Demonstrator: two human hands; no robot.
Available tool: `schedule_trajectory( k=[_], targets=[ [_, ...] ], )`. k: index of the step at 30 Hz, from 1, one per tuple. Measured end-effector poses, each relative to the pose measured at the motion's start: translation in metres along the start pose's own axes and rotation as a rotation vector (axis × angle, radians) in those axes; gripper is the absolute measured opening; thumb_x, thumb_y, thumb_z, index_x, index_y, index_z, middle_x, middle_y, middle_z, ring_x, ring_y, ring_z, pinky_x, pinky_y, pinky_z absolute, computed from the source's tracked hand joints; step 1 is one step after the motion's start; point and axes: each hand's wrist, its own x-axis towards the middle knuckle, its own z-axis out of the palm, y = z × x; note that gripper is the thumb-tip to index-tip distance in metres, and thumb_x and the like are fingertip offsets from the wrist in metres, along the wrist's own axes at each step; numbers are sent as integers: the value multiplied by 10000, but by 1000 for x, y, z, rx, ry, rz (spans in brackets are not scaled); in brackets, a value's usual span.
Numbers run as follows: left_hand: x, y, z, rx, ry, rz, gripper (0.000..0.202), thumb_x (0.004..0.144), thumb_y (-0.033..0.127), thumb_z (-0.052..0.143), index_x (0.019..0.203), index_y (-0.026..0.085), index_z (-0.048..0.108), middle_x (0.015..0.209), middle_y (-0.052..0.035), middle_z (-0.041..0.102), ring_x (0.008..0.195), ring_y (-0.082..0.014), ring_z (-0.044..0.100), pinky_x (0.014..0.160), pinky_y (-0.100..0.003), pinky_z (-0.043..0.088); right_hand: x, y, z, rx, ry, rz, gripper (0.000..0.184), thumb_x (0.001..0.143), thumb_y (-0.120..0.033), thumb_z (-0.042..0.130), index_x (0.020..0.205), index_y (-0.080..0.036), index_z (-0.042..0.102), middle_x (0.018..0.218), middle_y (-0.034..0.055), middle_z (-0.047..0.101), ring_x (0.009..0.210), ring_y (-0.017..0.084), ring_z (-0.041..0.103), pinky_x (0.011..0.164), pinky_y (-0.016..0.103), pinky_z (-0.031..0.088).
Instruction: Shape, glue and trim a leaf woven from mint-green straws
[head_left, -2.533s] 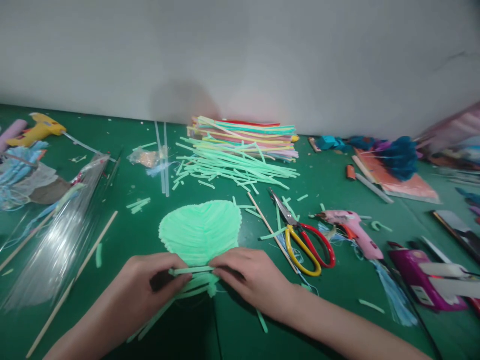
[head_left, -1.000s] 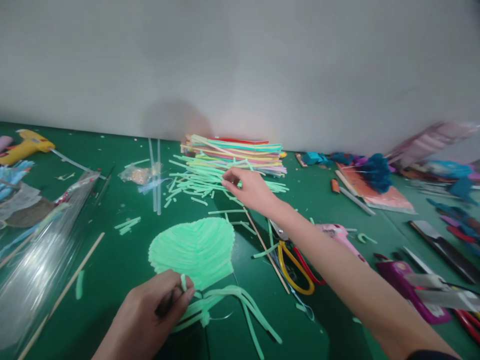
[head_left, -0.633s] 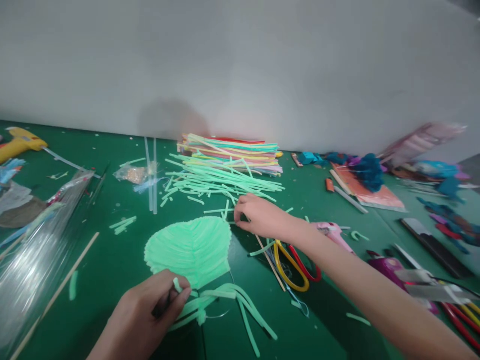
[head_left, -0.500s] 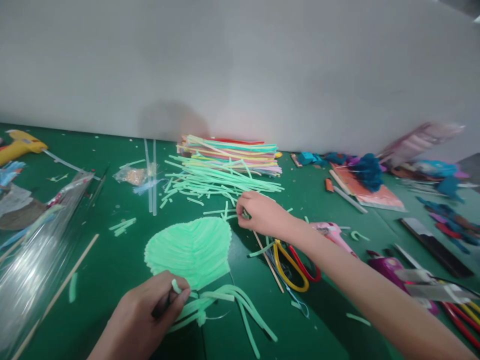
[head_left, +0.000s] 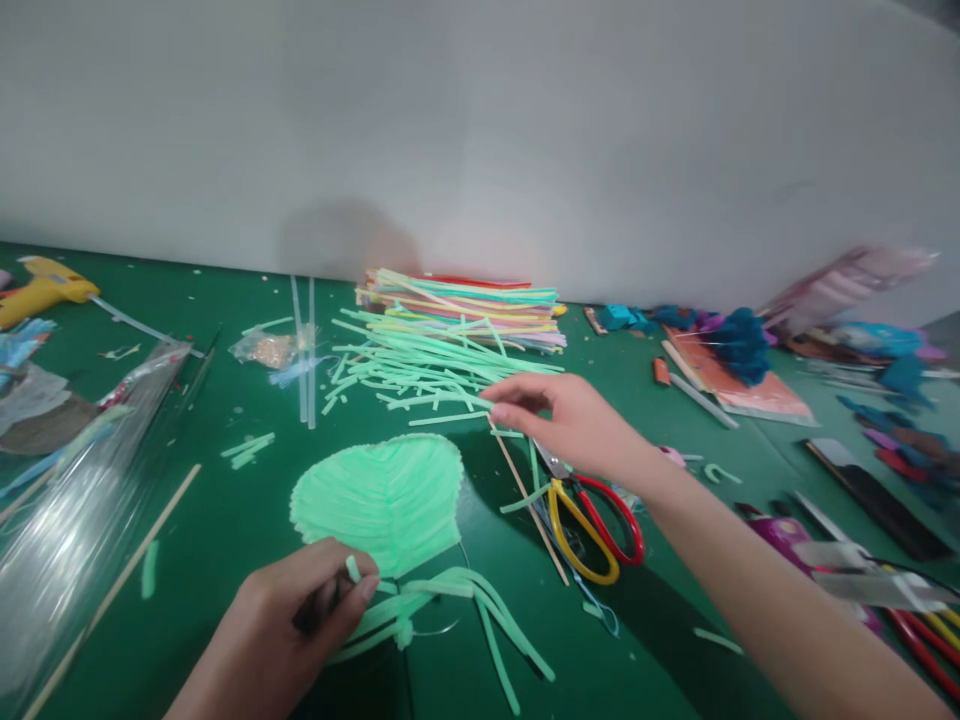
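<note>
A mint-green leaf made of chenille stems (head_left: 382,497) lies flat on the green table (head_left: 225,500). Its loose stem ends (head_left: 480,610) trail toward me. My left hand (head_left: 292,620) is closed at the leaf's base, pinching a short green stem end. My right hand (head_left: 570,420) hovers above the table beyond the leaf, fingers pinched on a thin green stem piece, close to the loose heap of green stems (head_left: 427,365).
Stacked coloured stems (head_left: 465,305) lie by the wall. Yellow-and-red scissors (head_left: 592,510) and a wooden stick (head_left: 525,495) lie right of the leaf. A clear plastic sleeve (head_left: 82,510), a yellow glue gun (head_left: 41,290) and craft clutter (head_left: 750,350) flank the area.
My right hand left the leaf's base, reached to the green stem heap, dipped to the table and now lifts with a stem piece. My left hand stayed at the base.
</note>
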Motion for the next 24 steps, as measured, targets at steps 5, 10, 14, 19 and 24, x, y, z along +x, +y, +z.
schedule_trajectory(
  k=[5, 10, 14, 19, 24],
  targets=[
    [-1, 2, -6, -56, 57, -43, 275, 916, 431, 548, 773, 222, 654, 599, 45, 512, 518, -109, 448, 497, -206, 366, -47, -34, 58, 381, -186, 82, 86, 886, -266, 640, 882, -194, 687, 811, -4, 738, 741, 127, 660, 668, 224, 488],
    [-5, 2, -8, -70, -16, -90, 278, 937, 432, 498, 808, 225, 630, 674, 28, 564, 600, -127, 501, 549, -211, 399, -73, -30, 101, 222, -122, -2, 43, 875, -194, 656, 841, -192, 682, 779, -14, 702, 726, 123, 624, 656, 220, 445],
    [-10, -1, -12, -61, -81, -121, 246, 932, 432, 509, 831, 235, 616, 667, 39, 556, 575, -116, 462, 524, -209, 372, -81, -9, 112, 1, -39, -219, 84, 934, -209, 615, 882, -181, 673, 806, 15, 706, 764, 157, 608, 702, 263, 440],
    [-15, -6, -17, -58, -102, -111, 216, 902, 432, 561, 841, 241, 641, 706, 27, 630, 562, -115, 482, 523, -218, 398, -87, -2, 114, -200, 52, -385, 146, 979, -234, 559, 926, -160, 673, 808, 39, 684, 751, 168, 576, 706, 285, 437],
    [-16, -6, -20, -54, -29, -20, 147, 876, 388, 631, 841, 247, 655, 699, 37, 638, 557, -99, 539, 503, -196, 422, -87, -5, 115, -342, 81, -452, 132, 970, -187, 560, 957, -152, 687, 795, 50, 665, 757, 181, 550, 705, 302, 433]
  ],
)
